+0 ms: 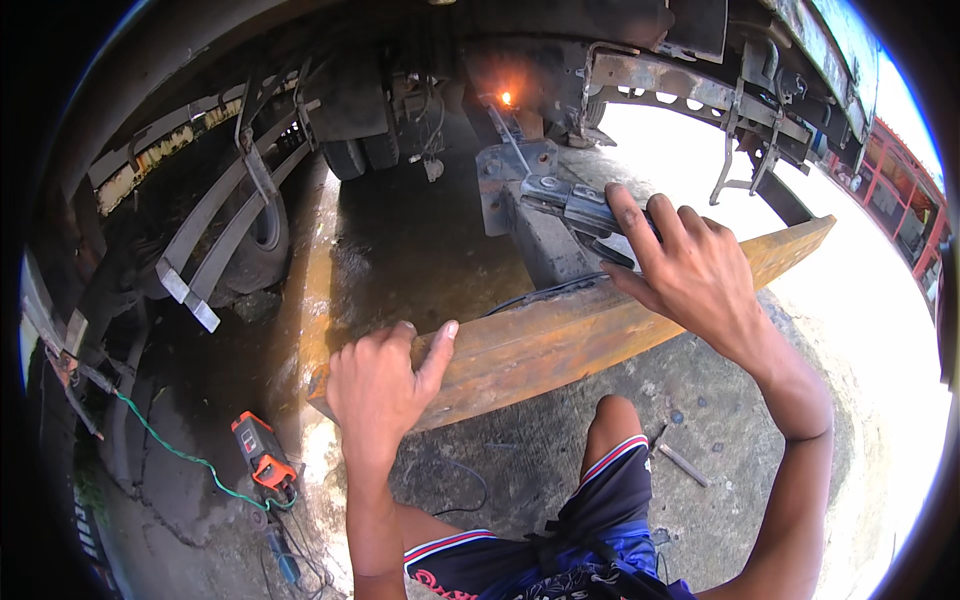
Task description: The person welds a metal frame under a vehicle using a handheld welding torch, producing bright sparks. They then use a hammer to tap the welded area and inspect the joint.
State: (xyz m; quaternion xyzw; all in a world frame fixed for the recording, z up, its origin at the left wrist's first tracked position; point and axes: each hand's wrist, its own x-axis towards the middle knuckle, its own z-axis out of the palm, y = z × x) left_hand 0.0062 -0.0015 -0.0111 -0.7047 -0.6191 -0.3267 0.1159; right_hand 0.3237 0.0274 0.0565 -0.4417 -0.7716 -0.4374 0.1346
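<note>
A long rusty steel beam [560, 338] lies across in front of me, over a grey metal post [545, 240]. My left hand [378, 388] grips the beam's left part, fingers curled over it and thumb stretched along it. In my right hand [695, 270] are metal locking pliers [580, 203], held above the beam, fingers wrapped round the handles. A thin welding rod [513, 143] runs forward from the jaws. Near its far end a bright orange glow [507, 98] burns on the metal under the vehicle. A drilled bracket plate [492, 205] stands behind the post.
On the left ground sit an orange-and-grey welding machine [262, 450] with a green cable [175, 450] and an angle grinder [280, 555]. A short metal bar [683, 465] lies by my knee. Wheels [262, 235] and hanging metal brackets [200, 245] surround the workspace.
</note>
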